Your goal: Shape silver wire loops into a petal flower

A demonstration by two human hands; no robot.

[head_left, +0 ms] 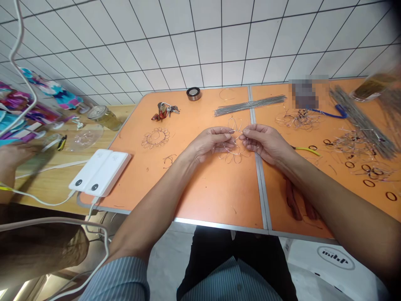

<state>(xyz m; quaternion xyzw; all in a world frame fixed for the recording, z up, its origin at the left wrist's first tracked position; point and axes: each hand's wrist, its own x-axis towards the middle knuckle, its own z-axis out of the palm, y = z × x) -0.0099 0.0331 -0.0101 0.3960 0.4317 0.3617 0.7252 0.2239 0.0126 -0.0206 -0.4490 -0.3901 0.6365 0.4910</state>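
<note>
A thin wire bent into a ring of petal-like loops (234, 158) is held just above the orange table (203, 192). My left hand (214, 143) pinches its left side between thumb and fingers. On its right side, my right hand (260, 140) pinches the wire near the upper loops. Fingers of both hands cover part of the wire. A similar looped wire ring (156, 138) lies flat to the left of my left hand. Red-handled pliers (293, 200) rest partly beneath my right forearm. Behind my hands lies a bundle of straight wires (249, 105).
A tape roll (194, 93) and a small reddish figure (164, 112) sit at the back. Tangled wires (349, 142), dark rings (369, 183) and another wire bundle (365, 121) lie right. White power banks (100, 172) stand left, near a co-worker's hand (15, 156).
</note>
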